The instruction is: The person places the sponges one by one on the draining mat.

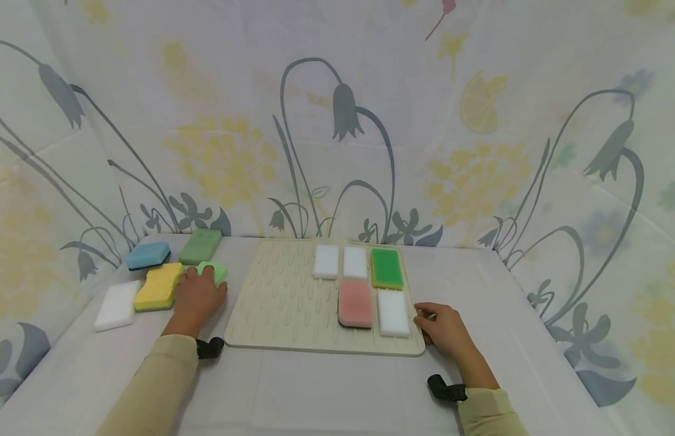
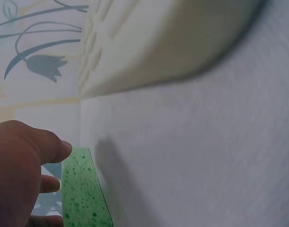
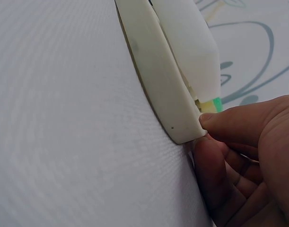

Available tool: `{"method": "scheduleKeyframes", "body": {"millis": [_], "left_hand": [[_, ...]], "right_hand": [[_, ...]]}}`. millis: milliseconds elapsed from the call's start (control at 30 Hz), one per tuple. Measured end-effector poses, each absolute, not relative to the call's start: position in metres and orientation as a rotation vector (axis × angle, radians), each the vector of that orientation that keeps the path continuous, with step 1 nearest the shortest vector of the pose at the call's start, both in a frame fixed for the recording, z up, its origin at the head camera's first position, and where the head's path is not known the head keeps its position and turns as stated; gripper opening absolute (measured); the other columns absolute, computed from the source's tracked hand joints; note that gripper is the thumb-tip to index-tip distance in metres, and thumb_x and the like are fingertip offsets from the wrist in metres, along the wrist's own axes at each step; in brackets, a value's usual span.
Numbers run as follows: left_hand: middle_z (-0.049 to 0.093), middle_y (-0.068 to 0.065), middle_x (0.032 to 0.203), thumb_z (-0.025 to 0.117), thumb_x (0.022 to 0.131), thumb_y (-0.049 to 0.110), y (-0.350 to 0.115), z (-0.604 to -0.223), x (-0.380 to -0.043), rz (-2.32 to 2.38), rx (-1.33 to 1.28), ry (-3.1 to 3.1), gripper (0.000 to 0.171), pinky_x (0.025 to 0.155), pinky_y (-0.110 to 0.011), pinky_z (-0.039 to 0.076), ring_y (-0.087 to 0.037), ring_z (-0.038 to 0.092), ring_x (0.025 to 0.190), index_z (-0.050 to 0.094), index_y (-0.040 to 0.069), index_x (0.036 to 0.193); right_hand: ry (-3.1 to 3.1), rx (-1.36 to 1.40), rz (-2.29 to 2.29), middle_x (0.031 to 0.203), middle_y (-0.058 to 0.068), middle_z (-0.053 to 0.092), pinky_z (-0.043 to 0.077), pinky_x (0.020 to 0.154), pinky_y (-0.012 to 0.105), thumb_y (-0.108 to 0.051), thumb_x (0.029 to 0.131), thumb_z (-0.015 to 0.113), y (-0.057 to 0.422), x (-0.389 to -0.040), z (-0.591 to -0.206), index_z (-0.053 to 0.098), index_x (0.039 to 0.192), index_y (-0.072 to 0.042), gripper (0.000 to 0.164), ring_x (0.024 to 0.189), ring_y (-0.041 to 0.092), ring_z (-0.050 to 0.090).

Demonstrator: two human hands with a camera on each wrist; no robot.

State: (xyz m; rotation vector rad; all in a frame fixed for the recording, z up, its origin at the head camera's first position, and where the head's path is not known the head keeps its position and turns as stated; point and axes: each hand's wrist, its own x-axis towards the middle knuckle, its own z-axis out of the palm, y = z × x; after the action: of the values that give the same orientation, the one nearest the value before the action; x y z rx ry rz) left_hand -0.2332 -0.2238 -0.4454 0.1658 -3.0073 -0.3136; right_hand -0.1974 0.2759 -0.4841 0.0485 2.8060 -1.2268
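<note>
My left hand [image 1: 198,297] reaches down over a light green sponge [image 1: 220,272] among the things on the left. In the left wrist view the fingertips touch the upper side of the speckled sponge [image 2: 83,194]; no finger is plainly curled round it. My right hand [image 1: 443,327] pinches the right edge of a beige ridged mat [image 1: 283,303] between thumb and finger, as the right wrist view shows at the mat's rim [image 3: 158,80]. On the mat lie a pink sponge [image 1: 355,303], a green-and-yellow sponge [image 1: 387,267] and three white sponges, one [image 1: 394,312] nearest the right hand.
Left of the mat lie a blue sponge [image 1: 148,255], a darker green sponge [image 1: 200,246], a yellow sponge [image 1: 160,286] and a white sponge [image 1: 118,305]. A white cloth covers the table [image 1: 294,387]. Flower-patterned fabric [image 1: 337,151] hangs behind and at both sides.
</note>
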Motion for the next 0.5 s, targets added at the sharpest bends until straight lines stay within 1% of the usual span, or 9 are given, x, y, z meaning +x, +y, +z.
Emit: {"method": "scheduleKeyframes", "body": {"millis": [200, 500], "left_hand": [[0.042, -0.044, 0.122, 0.047, 0.095, 0.030, -0.2311, -0.4435, -0.2318, -0.308, 0.206, -3.044, 0.058, 0.089, -0.064, 0.039, -0.058, 0.043, 0.111, 0.040, -0.009, 0.137], [0.043, -0.043, 0.123, 0.048, 0.092, 0.028, -0.2314, -0.4404, -0.2325, -0.350, 0.220, -3.107, 0.060, 0.095, -0.064, 0.037, -0.058, 0.042, 0.114, 0.037, -0.008, 0.140]], "right_hand": [[2.802, 0.055, -1.228, 0.106, 0.011, 0.066, 0.054, 0.055, 0.028, -0.014, 0.091, 0.064, 0.2752, -0.1961, -0.4813, 0.061, 0.127, -0.002, 0.039, 0.068, 0.011, 0.062], [2.802, 0.067, -1.220, 0.105, 0.011, 0.066, 0.053, 0.055, 0.027, -0.015, 0.091, 0.064, 0.2745, -0.1950, -0.4785, 0.061, 0.127, -0.002, 0.039, 0.068, 0.011, 0.062]]}}
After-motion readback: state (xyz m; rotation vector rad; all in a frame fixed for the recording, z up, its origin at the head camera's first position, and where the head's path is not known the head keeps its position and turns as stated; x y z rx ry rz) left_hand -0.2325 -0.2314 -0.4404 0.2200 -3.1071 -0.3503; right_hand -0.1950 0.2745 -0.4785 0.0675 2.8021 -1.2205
